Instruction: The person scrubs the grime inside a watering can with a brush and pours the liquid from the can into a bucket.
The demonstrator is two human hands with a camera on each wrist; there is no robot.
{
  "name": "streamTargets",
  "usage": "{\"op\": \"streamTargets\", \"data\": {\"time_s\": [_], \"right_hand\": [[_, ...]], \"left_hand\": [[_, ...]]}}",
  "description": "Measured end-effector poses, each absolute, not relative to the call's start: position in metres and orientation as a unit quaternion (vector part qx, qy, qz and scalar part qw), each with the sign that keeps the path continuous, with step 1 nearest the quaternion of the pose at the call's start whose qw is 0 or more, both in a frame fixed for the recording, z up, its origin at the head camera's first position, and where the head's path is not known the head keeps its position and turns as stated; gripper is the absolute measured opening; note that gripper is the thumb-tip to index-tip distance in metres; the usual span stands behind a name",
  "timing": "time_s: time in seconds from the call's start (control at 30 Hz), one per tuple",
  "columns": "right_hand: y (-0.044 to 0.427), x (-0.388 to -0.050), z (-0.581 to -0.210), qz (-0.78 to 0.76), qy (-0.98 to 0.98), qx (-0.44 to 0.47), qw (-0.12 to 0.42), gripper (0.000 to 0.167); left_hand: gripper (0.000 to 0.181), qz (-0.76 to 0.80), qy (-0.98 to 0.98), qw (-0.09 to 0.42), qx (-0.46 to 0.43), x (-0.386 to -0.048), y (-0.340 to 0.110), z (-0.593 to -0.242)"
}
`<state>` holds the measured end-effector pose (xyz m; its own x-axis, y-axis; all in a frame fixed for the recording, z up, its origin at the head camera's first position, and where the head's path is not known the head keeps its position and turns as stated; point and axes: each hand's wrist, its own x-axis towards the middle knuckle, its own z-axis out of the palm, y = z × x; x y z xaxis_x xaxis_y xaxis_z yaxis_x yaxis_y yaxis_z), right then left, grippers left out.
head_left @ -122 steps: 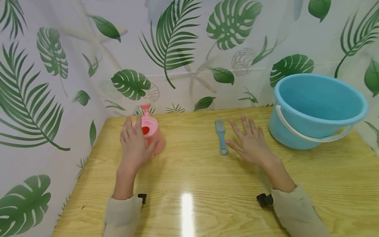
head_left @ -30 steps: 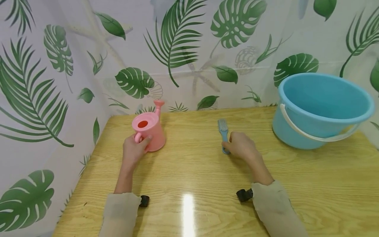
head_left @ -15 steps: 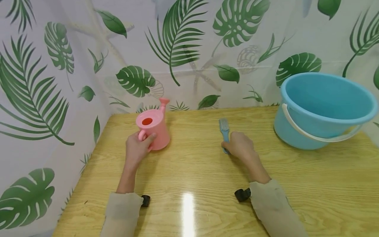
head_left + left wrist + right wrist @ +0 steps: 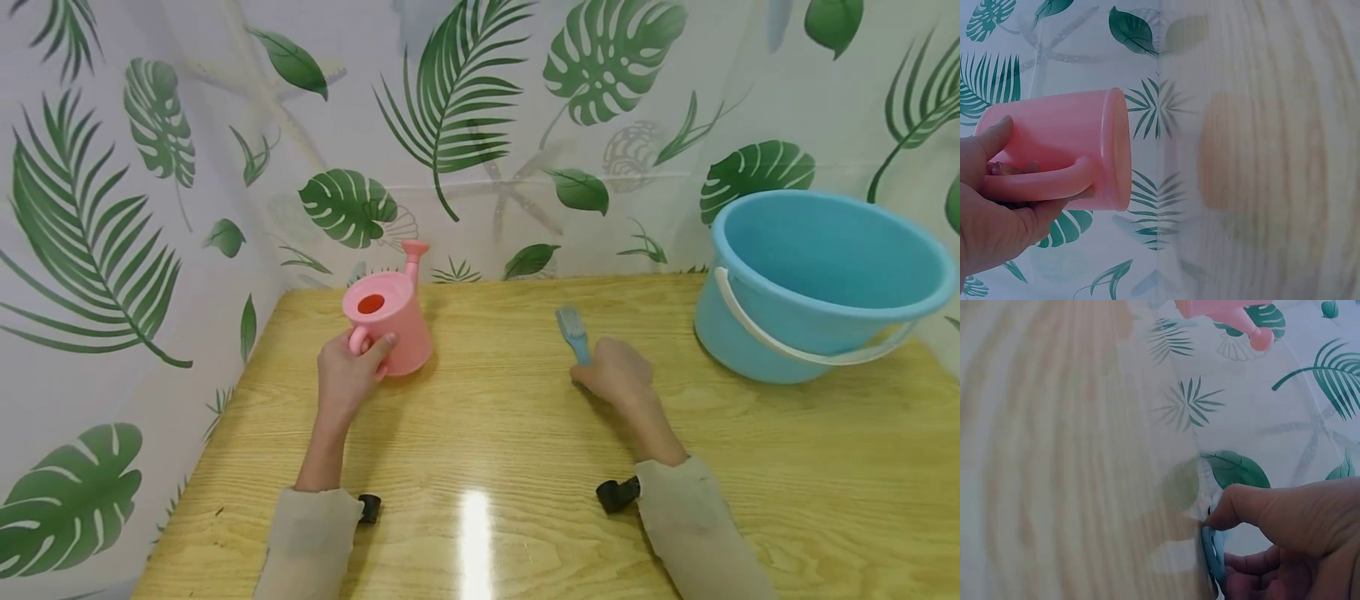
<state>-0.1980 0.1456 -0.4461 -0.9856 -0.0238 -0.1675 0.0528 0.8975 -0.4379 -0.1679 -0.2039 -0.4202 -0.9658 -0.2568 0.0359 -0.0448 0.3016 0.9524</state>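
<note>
On the left of the head view, a pink watering can (image 4: pixel 397 333) with a red opening is upright. My left hand (image 4: pixel 347 377) grips its handle, the thumb lying against the can's side. The left wrist view shows a gap between the can's base (image 4: pixel 1121 150) and the tabletop. Right of the middle, my right hand (image 4: pixel 618 373) holds a small blue brush (image 4: pixel 573 329) by its handle, its grey bristled head pointing away and slightly left. In the right wrist view the thumb presses the handle's end (image 4: pixel 1212 553); whether the brush touches the table, I cannot tell.
A large light-blue bucket (image 4: pixel 795 333) with a white handle (image 4: pixel 757 332) stands at the back right of the wooden table (image 4: pixel 480 433). Behind the table hangs a leaf-patterned wall covering (image 4: pixel 465 208). Dark camera mounts sit at both wrists.
Both hands, spread with nothing held at first, have taken hold of the watering can and the brush. The can has risen and shifted slightly right; the brush has turned, its handle end swinging right.
</note>
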Motion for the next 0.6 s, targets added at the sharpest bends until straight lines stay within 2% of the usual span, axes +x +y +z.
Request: {"op": "streamTargets", "data": {"time_s": [0.17,0.33,0.43,0.6], "right_hand": [[0.155,-0.199,-0.45,-0.262,0.959,0.007,0.109,0.034],[0.163,-0.203,-0.453,-0.324,0.936,-0.028,0.136,0.041],[0.167,-0.206,-0.456,-0.364,0.92,-0.055,0.134,0.047],[0.171,-0.208,-0.459,-0.405,0.903,-0.074,0.123,0.048]], "left_hand": [[0.038,-0.587,-0.8,0.086,0.093,-0.166,-0.204,-0.419],[0.038,-0.586,-0.801,0.084,0.094,-0.165,-0.204,-0.418],[0.04,-0.586,-0.801,0.085,0.09,-0.165,-0.205,-0.417],[0.041,-0.584,-0.802,0.09,0.087,-0.165,-0.206,-0.417]]}}
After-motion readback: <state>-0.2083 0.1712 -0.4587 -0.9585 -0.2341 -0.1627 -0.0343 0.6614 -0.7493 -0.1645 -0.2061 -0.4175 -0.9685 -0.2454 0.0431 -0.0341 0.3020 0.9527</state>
